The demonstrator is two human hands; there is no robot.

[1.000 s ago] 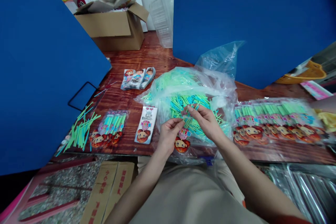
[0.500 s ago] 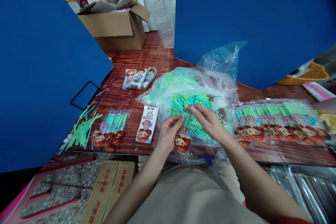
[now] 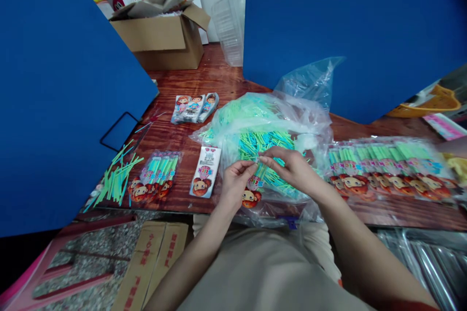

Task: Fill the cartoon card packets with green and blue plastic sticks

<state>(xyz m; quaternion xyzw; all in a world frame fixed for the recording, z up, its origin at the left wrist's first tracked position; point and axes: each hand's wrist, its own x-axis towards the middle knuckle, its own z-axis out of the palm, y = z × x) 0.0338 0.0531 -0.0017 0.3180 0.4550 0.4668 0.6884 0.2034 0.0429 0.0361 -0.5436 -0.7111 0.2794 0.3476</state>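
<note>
My left hand (image 3: pixel 236 181) pinches the upper left edge of a clear printed packet (image 3: pixel 251 198) with a red-haired cartoon figure near its bottom. My right hand (image 3: pixel 292 169) has thumb and forefinger closed together at the packet's top edge, close to the left fingertips. Green and blue sticks (image 3: pixel 266 143) lie loose in a big clear plastic bag (image 3: pixel 306 131) just behind and under both hands. Left of my left hand lies a flat stack of printed packets (image 3: pixel 205 172). The packet's middle is partly covered by my fingers.
Filled packets form a row (image 3: pixel 386 167) on the right and a small pile (image 3: pixel 155 177) on the left. Loose sticks (image 3: pixel 116 180) lie at the left edge. Folded printed packets (image 3: pixel 194 108), an open cardboard box (image 3: pixel 164 39) and blue panels (image 3: pixel 328 24) stand behind. A blurred arm shows far right.
My right hand has dropped a little and its fingers have closed in on the packet's top, nearer my left hand. The left hand keeps its hold; the view has shifted slightly.
</note>
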